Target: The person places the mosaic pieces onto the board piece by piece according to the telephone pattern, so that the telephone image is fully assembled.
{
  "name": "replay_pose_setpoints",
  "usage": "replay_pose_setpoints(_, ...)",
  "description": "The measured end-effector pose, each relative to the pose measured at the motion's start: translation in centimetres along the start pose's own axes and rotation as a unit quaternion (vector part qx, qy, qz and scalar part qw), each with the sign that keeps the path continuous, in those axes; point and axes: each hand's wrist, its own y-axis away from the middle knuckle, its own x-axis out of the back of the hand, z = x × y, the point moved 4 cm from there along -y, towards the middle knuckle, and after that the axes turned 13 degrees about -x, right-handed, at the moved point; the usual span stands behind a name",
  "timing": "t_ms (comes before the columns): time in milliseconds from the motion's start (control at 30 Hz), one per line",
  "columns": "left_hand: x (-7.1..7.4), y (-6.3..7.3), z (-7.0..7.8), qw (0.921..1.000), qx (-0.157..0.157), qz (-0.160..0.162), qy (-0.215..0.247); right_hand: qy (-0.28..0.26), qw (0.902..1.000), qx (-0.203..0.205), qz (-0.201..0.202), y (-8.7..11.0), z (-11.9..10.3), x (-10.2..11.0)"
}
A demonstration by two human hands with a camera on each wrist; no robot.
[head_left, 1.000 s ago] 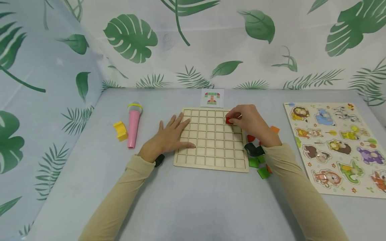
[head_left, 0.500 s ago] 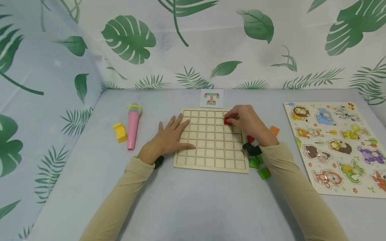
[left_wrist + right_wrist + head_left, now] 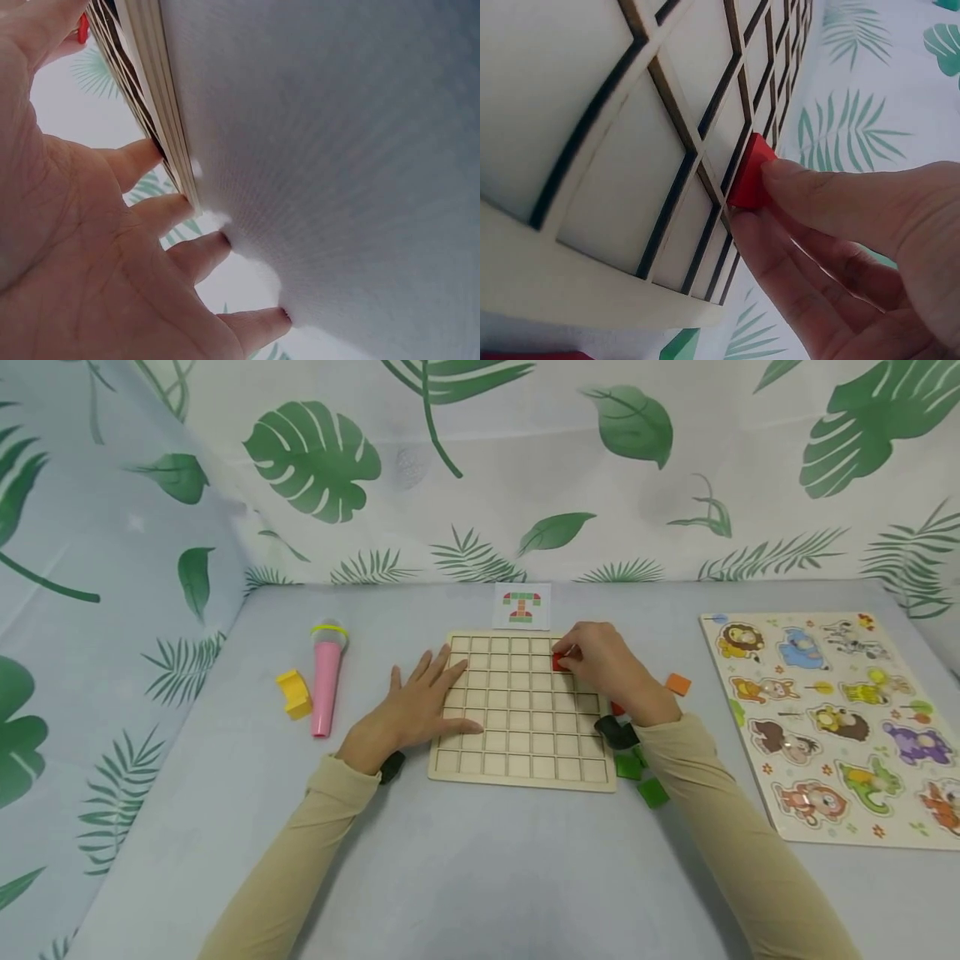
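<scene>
The small, thick red block, seemingly painted wood [image 3: 751, 171], is in the grip of the right hand [image 3: 607, 662], pinched between thumb and fingers. It is near the far right corner of the pale wooden grid board [image 3: 519, 720], just in from the far edge; it stands proud of the grid and tilts in the right wrist view. It should be light, stiff and hard to damage, perhaps slightly slick on its painted faces. The best hold looks to be by opposite sides, keeping the underside free.

The left hand [image 3: 412, 714] lies across the board's left edge, fingers spread wide. The board looks rigid and light enough to slide on the bench [image 3: 480, 868] if unheld.

The right hand covers the far right corner, and its forearm crosses above loose green tiles [image 3: 652, 792] by the right edge. A flat orange square [image 3: 678, 684] lies farther right, before the animal-picture puzzle board [image 3: 832, 727]. Beyond the far edge is a printed white card [image 3: 522, 607]; leftward, a pink toy microphone [image 3: 325, 689] and yellow block [image 3: 295, 695].
</scene>
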Motion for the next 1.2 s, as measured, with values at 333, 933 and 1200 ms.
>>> replay_pose_setpoints(333,0.0,0.0,-0.1,1.0,-0.001,0.002,-0.004,0.023,0.9993,-0.026,-0.013,0.1,-0.5,-0.3)
replay_pose_setpoints(933,0.0,-0.2,0.0,1.0,-0.005,0.005,-0.003,-0.029,0.9964,0.064,-0.049,2.0,0.3,1.5)
replay_pose_setpoints(1200,-0.1,0.0,0.1,1.0,-0.002,0.0,-0.006,0.02,0.9937,0.097,-0.053,4.6,0.2,5.4)
